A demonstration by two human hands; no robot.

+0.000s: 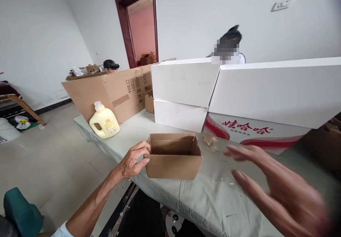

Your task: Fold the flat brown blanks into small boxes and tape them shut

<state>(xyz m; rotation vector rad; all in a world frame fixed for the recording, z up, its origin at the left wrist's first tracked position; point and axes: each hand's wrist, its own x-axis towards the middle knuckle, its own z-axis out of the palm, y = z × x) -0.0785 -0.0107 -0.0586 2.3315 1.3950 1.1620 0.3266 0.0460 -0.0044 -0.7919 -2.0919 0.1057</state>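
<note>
**Left hand grips an open carton, right hand empty beside it**

The left hand (133,160) holds the small cardboard box (173,159) by its near left corner. The fingers curl over the rim and the thumb presses on the front wall. The box stands upright on the cloth-covered surface (213,198), close to the front edge. Its flaps are open and, as far as the inside shows, it holds nothing.

The right hand (271,187) is to the right of the box and clearly apart from it. It is spread wide with the fingers extended and holds nothing. It is blurred, so the exact finger positions are hard to read.

As a judgement, the step in hand is steadying the empty box with one hand while the other is free. Any further handling calls for the left grip to stay firm, because so light a box near the edge would slide or tip easily.

Just beyond the right hand's fingertips lie cardboard scraps (210,139). Farther beyond both hands, stacked white boxes (183,84) rest beside a red-printed carton (253,132). Beyond the left hand and to its left, a yellow jug (104,121) stands in front of a large brown cardboard sheet (117,91). Two other people sit behind these stacks, and their hands are hidden.
</note>
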